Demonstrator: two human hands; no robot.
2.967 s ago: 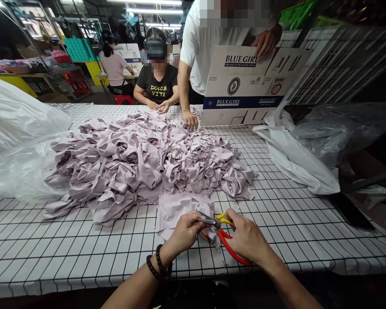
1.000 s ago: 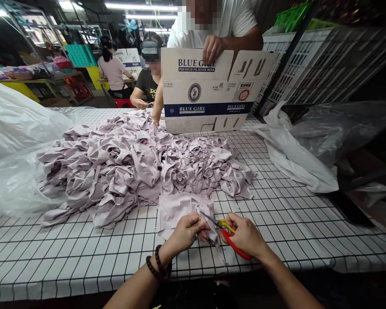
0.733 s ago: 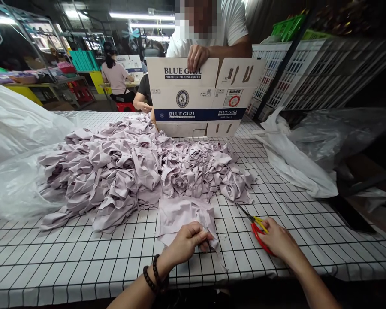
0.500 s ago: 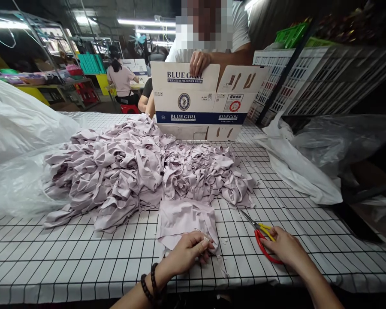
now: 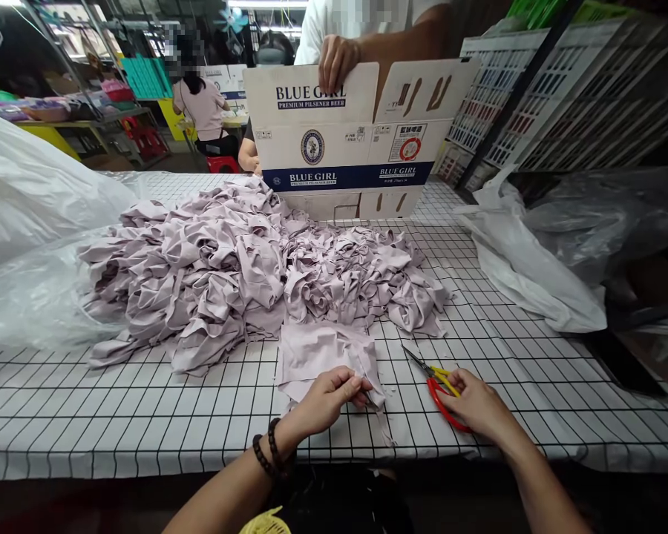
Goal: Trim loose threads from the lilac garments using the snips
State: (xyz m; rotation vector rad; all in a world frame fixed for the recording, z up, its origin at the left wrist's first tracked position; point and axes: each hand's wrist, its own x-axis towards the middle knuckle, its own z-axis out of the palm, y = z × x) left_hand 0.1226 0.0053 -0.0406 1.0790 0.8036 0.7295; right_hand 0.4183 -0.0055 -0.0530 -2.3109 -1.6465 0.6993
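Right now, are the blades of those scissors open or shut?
Shut. The scissors lie flat on the table, the right hand on their handles; the two blades run together as one dark point.

Beside the matt cloth pile [image 5: 228,259], the scissors [image 5: 430,373] are showing glossy plastic handles and metal blades; behind it, the cardboard box [image 5: 356,141] is looking smooth.

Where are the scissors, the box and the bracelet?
scissors [image 5: 433,376]: head view, at the pivot.
cardboard box [image 5: 345,141]: head view, printed front wall.
bead bracelet [image 5: 263,459]: head view, beads on left wrist.
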